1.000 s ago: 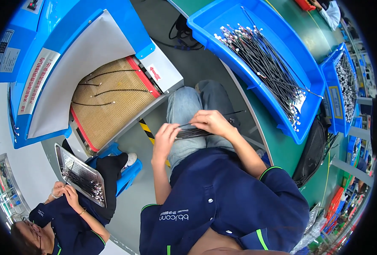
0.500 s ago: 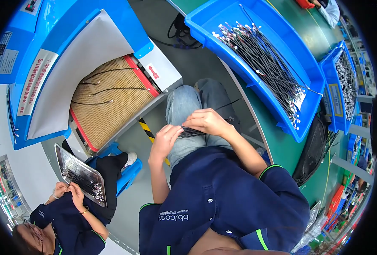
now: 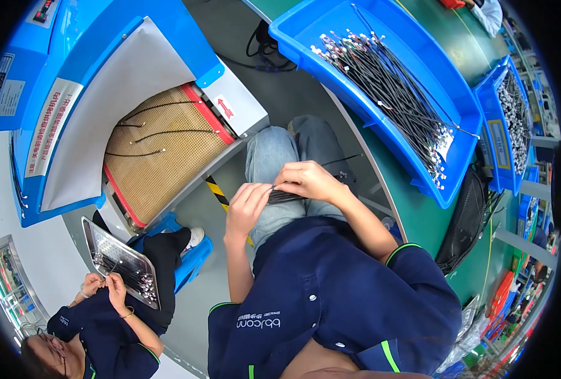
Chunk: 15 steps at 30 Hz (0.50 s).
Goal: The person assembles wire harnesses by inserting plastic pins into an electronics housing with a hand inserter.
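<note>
My left hand and my right hand meet over my lap, fingertips almost touching. Both are closed in a pinch on a thin black cable, whose far end sticks out to the right beyond my right hand. Its part between my fingertips is mostly hidden. Under my hands, a bundle of black cables lies across my thighs, partly covered by my fingers.
A blue machine at left has a mesh conveyor belt carrying several black cables. On the green table at right stand a blue bin of cables and another blue bin. At lower left, a co-worker holds a metal tray of cables.
My hands stay together over my lap, with small shifts of the fingers at the cable. The co-worker's hands have moved slightly at the tray. The view has shifted a little.
</note>
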Tool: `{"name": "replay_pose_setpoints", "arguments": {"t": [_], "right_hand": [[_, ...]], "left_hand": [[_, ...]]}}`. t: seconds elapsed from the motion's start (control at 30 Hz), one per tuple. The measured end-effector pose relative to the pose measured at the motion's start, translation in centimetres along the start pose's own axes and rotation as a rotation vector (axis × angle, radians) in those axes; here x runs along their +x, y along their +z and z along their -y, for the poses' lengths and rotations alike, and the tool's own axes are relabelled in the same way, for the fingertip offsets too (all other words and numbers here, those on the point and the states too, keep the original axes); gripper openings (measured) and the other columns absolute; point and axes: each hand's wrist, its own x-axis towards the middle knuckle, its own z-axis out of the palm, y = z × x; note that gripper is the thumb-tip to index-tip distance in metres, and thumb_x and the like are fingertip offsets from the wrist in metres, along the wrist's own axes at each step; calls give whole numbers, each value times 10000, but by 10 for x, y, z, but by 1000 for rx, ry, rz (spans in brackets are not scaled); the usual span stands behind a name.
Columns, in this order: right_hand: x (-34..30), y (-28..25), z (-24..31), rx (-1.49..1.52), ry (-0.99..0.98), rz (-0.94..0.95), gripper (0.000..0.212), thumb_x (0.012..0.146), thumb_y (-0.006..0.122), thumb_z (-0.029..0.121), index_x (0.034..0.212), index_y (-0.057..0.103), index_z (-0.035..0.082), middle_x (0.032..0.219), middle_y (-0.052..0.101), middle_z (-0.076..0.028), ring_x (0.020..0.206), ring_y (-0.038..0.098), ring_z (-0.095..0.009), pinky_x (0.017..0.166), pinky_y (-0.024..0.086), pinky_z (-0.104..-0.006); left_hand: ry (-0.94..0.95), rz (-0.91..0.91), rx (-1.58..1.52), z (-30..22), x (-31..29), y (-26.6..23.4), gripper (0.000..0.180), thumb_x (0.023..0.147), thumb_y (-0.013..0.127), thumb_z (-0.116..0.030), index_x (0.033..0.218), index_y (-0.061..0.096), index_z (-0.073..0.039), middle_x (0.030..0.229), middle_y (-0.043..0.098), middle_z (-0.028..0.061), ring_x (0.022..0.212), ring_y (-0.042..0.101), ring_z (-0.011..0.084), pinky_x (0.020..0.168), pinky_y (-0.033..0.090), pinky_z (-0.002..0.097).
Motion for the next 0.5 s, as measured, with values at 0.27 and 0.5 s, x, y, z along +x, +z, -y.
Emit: {"name": "replay_pose_setpoints", "arguments": {"t": [0.27, 0.5], "right_hand": [[-6, -2, -2, 80, 29, -67, 123, 776, 696, 93, 876, 665, 29, 816, 637, -80, 750, 639, -236, 666, 513, -316], [-5, -3, 2, 77, 3, -43, 108, 786, 689, 77, 878, 671, 23, 818, 638, -84, 748, 634, -231, 667, 509, -315]], "left_hand": [[6, -33, -19, -3, 2, -2, 148, 707, 687, 24, 845, 645, -8, 801, 641, 100, 736, 621, 252, 658, 497, 330], [15, -88, -37, -1, -2, 0, 154, 686, 696, 29, 828, 649, -8, 793, 647, 94, 732, 621, 244, 655, 497, 324]]}}
